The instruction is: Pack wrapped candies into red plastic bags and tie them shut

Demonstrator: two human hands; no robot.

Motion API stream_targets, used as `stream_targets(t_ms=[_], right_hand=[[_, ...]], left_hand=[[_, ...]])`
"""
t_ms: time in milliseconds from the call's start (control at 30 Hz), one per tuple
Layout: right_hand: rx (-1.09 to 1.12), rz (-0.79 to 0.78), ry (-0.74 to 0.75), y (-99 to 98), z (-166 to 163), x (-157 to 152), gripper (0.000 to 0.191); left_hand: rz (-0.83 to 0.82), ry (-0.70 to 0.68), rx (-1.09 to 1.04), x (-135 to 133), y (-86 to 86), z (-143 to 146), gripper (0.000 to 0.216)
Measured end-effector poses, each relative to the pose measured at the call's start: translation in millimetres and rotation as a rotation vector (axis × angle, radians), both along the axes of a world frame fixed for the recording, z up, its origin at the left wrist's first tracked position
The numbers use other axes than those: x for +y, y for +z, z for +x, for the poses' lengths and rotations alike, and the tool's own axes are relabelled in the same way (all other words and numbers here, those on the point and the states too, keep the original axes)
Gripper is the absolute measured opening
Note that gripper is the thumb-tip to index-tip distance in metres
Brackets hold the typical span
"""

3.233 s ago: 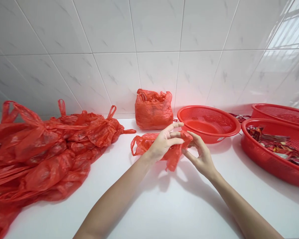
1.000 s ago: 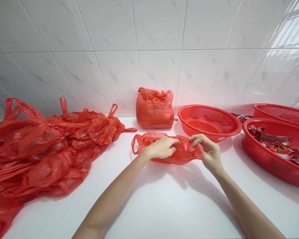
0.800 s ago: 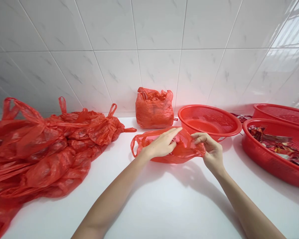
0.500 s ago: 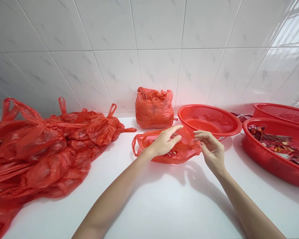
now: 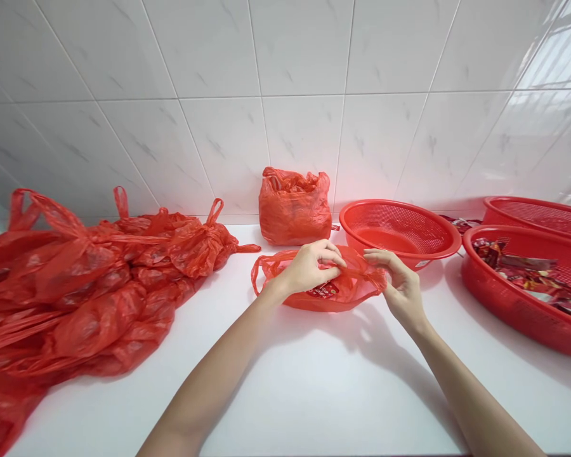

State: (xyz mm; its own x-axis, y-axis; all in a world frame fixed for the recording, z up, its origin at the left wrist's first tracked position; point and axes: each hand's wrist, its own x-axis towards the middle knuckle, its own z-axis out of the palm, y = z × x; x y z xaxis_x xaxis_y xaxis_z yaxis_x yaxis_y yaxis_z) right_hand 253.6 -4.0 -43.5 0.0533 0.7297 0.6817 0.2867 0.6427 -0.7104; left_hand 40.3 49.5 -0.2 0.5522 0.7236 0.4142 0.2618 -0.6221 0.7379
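Observation:
A red plastic bag [image 5: 323,304] lies on the white table with its mouth partly spread and one handle loop to the left. A small dark-red packet with light print [image 5: 326,290] shows inside it. My left hand [image 5: 309,270] reaches over the bag from the left, fingers curled and closed on the plastic near the middle of the mouth. At the right end, my right hand [image 5: 400,285] pinches the bag's gathered edge between thumb and fingers.
Behind stands a stuffed red bag [image 5: 295,209] against the tiled wall. Knotted, filled red bags [image 5: 99,298] are heaped at left. On the right are a red mesh basket [image 5: 400,228], a basket of wrapped packets [image 5: 514,317] and another basket [image 5: 542,209] behind it.
My left hand's stretched fingers have curled in and closed on the bag's plastic. My right hand keeps its pinch, shifting slightly left.

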Motion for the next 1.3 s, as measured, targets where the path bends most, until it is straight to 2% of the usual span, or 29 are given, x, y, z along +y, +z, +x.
stream_targets(t_ms=[67,133,267,400,500,600,833,1133,1300], right_hand=[[0.005,-0.025,0.029,-1.1,0,1,0.017],[0.013,-0.047,0.052,-2.3,-1,0,0.021],[0.053,-0.069,0.070,-4.0,-3,-1,0.029],[0.088,-0.072,0.098,-3.5,-5,-2,0.032],[0.100,-0.064,0.124,-3.1,-8,-3,0.034],[0.087,-0.050,0.124,-3.5,-10,-4,0.034],[0.052,-0.053,0.108,-5.4,-12,-5,0.036],[0.030,0.015,0.096,-10.7,-10,-2,0.041],[0.007,0.031,0.083,-14.1,-9,0,0.039]], left_hand=[[0.080,0.063,-0.060,-1,-5.5,8,0.014],[0.123,0.069,-0.125,-2,-11.6,16,0.014],[0.130,0.007,-0.217,-3,-21.6,27,0.015],[0.096,0.023,-0.290,-5,-26.2,31,0.013],[0.031,0.009,-0.313,-7,-27.2,31,0.012],[0.036,0.017,-0.308,-7,-27.0,32,0.013],[-0.056,0.027,-0.349,-7,-27.8,33,0.027],[0.120,0.040,-0.277,-9,-28.9,33,0.026],[0.088,0.069,-0.313,-9,-26.7,33,0.019]])
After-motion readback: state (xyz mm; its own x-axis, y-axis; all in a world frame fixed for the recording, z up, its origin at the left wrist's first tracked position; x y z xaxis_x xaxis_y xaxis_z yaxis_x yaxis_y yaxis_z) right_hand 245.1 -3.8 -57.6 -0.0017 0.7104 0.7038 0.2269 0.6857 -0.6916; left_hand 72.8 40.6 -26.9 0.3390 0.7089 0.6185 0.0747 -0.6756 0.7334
